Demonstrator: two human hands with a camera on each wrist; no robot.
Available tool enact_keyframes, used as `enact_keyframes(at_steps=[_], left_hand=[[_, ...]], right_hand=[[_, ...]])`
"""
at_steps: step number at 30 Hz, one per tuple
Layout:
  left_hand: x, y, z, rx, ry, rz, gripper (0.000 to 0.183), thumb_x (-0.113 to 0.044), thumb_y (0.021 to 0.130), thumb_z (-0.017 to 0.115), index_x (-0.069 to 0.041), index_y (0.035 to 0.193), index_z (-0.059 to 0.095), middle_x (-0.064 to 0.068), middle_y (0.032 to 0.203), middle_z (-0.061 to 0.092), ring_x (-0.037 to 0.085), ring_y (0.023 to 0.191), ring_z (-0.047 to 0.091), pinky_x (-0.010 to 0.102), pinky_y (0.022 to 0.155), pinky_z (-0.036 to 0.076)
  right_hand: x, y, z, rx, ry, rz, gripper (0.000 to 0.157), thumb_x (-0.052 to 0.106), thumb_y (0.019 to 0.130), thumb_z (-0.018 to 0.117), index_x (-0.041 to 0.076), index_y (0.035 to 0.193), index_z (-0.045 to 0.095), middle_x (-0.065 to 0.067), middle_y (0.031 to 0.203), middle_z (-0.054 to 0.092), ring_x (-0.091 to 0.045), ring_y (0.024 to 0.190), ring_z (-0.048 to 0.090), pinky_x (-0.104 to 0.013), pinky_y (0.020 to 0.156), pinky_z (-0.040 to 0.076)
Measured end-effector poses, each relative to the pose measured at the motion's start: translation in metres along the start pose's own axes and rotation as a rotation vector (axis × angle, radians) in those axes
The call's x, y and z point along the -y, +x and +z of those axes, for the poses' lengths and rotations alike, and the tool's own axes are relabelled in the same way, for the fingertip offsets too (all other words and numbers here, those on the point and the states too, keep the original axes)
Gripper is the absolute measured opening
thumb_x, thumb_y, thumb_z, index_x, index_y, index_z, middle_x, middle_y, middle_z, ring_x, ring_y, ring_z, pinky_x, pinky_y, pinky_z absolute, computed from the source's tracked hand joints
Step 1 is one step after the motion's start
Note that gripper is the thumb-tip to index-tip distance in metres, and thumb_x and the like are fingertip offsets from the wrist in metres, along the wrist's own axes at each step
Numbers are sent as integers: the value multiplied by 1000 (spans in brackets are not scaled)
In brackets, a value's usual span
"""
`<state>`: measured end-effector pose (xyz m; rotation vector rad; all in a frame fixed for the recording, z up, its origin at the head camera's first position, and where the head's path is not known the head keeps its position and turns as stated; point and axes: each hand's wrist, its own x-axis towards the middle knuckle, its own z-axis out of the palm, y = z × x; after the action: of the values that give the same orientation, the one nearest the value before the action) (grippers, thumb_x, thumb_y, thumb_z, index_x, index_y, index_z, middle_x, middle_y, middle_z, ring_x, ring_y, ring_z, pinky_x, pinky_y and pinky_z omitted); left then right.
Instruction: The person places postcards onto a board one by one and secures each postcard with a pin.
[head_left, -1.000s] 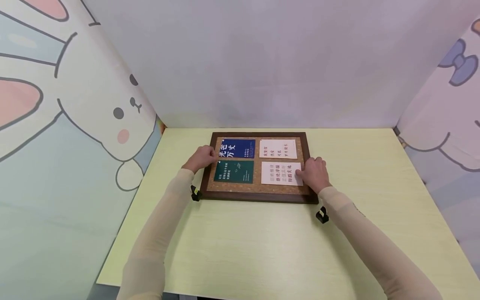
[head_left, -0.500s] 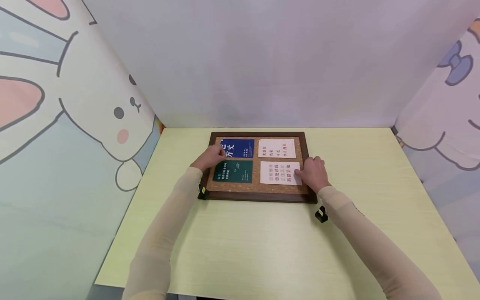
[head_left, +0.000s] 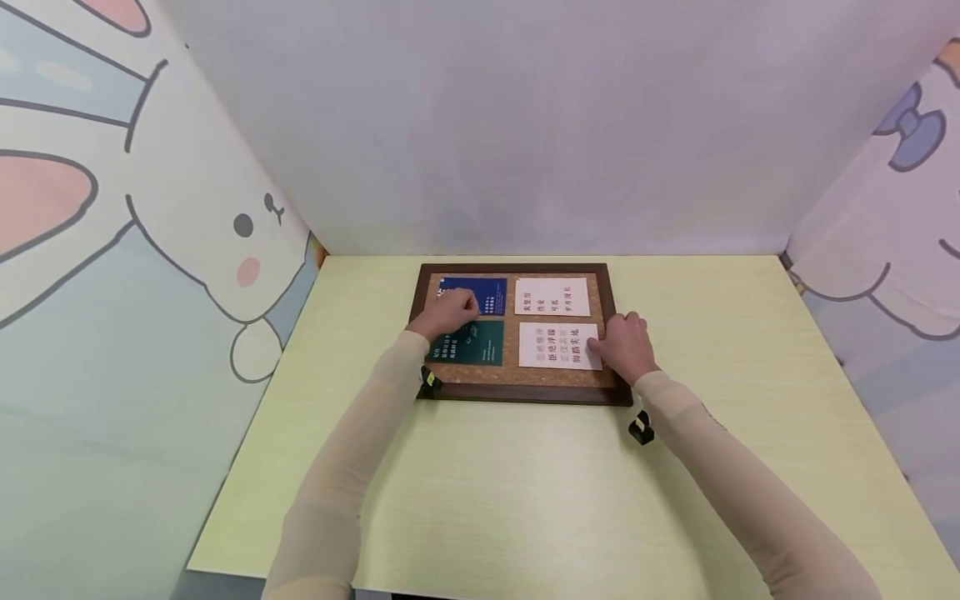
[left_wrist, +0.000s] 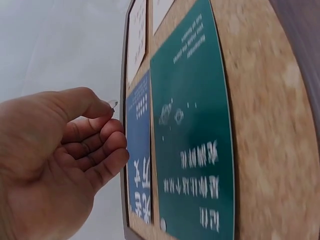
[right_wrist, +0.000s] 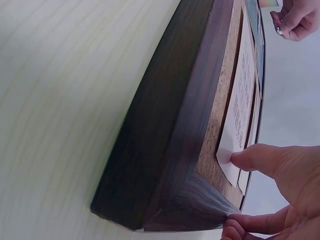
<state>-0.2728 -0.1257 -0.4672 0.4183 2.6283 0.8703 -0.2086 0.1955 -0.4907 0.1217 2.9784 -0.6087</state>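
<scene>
A brown-framed corkboard [head_left: 517, 393] lies on the table with a blue card [head_left: 491, 293], a green card [head_left: 480, 354] and two white cards on it. My left hand [head_left: 448, 312] is above the blue and green cards. Between its thumb and forefinger it pinches a small clear push pin [left_wrist: 114, 104]; the other fingers are curled. A pale round pin head [left_wrist: 163, 224] sits at a corner of the green card. My right hand [head_left: 628, 346] grips the board's right side. Its thumb presses the lower white card [head_left: 561, 346], while its fingers are at the frame's outer side.
The pale wood table [head_left: 517, 492] extends around the board. A plain pale wall [head_left: 555, 150] rises behind it, and cartoon-printed walls [head_left: 225, 258] stand at both sides. Black wrist mounts [head_left: 641, 427] hang under both sleeves, near the frame's front edge.
My left hand has moved right from the board's left edge, over the blue and green cards. The right hand keeps its hold on the board's right side.
</scene>
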Motion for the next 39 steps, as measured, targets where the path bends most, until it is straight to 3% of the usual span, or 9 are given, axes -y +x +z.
enact_keyframes(at_steps=[10, 15, 21, 30, 39], left_hand=[[-21, 15, 18, 47, -20, 51, 19, -15, 99, 50, -9, 82, 55, 2, 77, 50, 17, 69, 49, 29, 64, 39], [-31, 25, 28, 84, 7, 76, 27, -13, 100, 48, -10, 73, 48, 0, 66, 40, 15, 58, 40, 28, 58, 34], [-42, 32, 37, 114, 45, 87, 22, -11, 99, 47, -10, 77, 51, -1, 67, 43, 14, 59, 41, 26, 58, 34], [-46, 35, 45, 168, 101, 64, 33, -15, 101, 45, -14, 68, 43, -2, 61, 36, 14, 54, 35, 26, 58, 32], [-45, 39, 47, 179, 111, 31, 34, -15, 101, 46, -14, 67, 45, -2, 59, 38, 13, 53, 37, 26, 56, 33]], right_hand=[[0, 1, 1, 3, 2, 9, 44, 28, 86, 71, -12, 94, 55, -26, 100, 47, -37, 94, 43, -45, 77, 42], [-1, 3, 1, 5, -3, 4, 43, 28, 85, 71, -11, 91, 56, -26, 100, 48, -37, 93, 43, -45, 77, 42], [-2, 4, 3, 7, 3, 10, 42, 29, 85, 71, -10, 90, 56, -26, 101, 48, -37, 94, 43, -45, 77, 43], [0, 3, 6, 9, -18, 2, 43, 30, 86, 69, -11, 94, 56, -27, 103, 48, -37, 95, 44, -47, 79, 43], [1, 2, 6, -4, -30, -13, 44, 30, 86, 70, -11, 94, 56, -28, 104, 49, -38, 96, 46, -48, 81, 44]])
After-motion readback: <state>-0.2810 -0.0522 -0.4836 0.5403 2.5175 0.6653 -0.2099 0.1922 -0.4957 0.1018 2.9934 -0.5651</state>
